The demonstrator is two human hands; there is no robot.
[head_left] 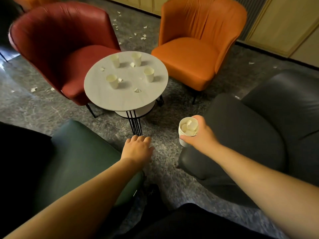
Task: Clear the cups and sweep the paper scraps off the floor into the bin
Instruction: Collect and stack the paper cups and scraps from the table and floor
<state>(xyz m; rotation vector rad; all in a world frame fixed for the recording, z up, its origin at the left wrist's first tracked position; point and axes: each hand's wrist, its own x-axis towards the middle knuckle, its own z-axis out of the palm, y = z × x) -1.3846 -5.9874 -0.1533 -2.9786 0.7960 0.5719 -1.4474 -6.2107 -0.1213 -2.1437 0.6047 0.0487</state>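
Head view: right hand [201,133] grips stack of paper cups [187,131] stuffed with scraps, at 5 o'clock from round table [124,99]; left hand [138,147] loosely curled, empty. Four paper cups [112,81] on table, floor scraps [143,37] unswept at 12 and 9 o'clock; bin unseen; early stage

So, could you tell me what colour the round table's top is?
Pale grey tabletop, in the head view.

No legible txt, labels, brands or nos. anywhere; cups [149,74] look plain.
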